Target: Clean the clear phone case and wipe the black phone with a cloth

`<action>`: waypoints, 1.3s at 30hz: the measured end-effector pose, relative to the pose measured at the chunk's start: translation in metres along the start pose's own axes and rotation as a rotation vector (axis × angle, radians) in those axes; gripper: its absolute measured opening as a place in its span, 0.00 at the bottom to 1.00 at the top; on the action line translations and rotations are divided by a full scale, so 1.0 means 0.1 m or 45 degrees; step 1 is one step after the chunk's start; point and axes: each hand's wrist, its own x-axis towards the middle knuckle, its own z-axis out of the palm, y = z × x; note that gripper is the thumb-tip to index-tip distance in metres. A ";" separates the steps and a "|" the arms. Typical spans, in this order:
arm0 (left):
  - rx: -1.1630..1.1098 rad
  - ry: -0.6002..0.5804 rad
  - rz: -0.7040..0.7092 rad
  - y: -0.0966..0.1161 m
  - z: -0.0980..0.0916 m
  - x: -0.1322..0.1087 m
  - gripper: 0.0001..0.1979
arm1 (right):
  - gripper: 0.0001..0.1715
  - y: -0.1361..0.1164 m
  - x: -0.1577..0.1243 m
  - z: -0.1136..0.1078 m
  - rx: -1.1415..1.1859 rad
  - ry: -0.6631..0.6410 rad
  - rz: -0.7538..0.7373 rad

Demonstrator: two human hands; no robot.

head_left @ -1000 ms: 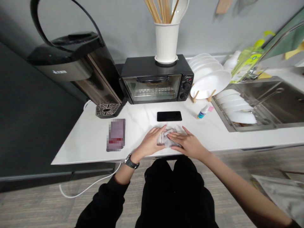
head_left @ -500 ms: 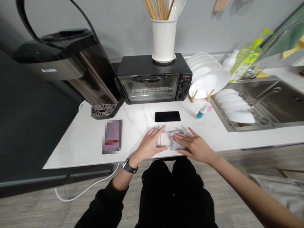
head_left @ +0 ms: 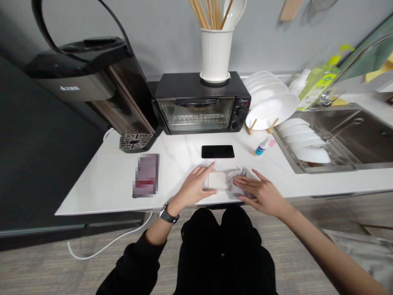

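A pale, see-through rectangular case (head_left: pixel 218 181), which looks like a phone case, lies flat on the counter near its front edge. Around its left end, my left hand (head_left: pixel 194 185) spreads thumb and fingers, steadying it by the edges. My right hand (head_left: pixel 260 192) presses a crumpled grey cloth (head_left: pixel 235 186) against the case's right end, fingers nearly flat on top. Just behind the case lies a black phone (head_left: pixel 217 151), screen up. To its right stands a small spray bottle (head_left: pixel 261 147) with a pink cap (head_left: pixel 272 143) beside it.
A blurred purple packet (head_left: pixel 146 175) lies on the white counter (head_left: pixel 101 184) at left. Behind stand a water dispenser (head_left: pixel 123 102), a toaster oven (head_left: pixel 196 114) bearing a chopstick holder (head_left: pixel 216 55), and racked plates (head_left: pixel 272 111). The sink (head_left: pixel 365 143) with bowls (head_left: pixel 310 151) is at right.
My right hand and the cloth have slid rightward along the case, baring more of its middle. My left hand stays at the left end. The view has shifted slightly.
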 end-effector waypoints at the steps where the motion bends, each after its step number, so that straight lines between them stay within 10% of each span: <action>1: -0.010 -0.001 0.009 0.00 0.00 0.00 0.54 | 0.30 -0.04 -0.06 0.00 0.001 0.002 0.004; 8: 0.001 -0.034 0.015 -0.04 -0.03 0.00 0.50 | 0.30 -0.25 0.49 0.20 0.085 -0.003 -0.102; 15: -0.025 -0.014 -0.006 0.00 -0.01 0.01 0.55 | 0.33 -0.11 -0.09 0.02 0.003 -0.008 0.015; 21: -0.009 -0.015 -0.011 -0.03 -0.02 -0.01 0.48 | 0.34 -0.20 0.50 0.17 0.074 -0.044 -0.112; 27: -0.014 0.013 -0.031 -0.01 0.00 0.00 0.52 | 0.36 -0.04 -0.06 -0.03 -0.014 -0.003 -0.012; 34: 0.015 -0.022 -0.011 -0.02 -0.02 0.00 0.48 | 0.37 -0.23 0.46 0.19 0.086 -0.037 -0.114; 39: 0.009 -0.001 -0.041 -0.01 -0.01 0.00 0.53 | 0.34 -0.04 -0.03 0.01 -0.067 -0.016 0.023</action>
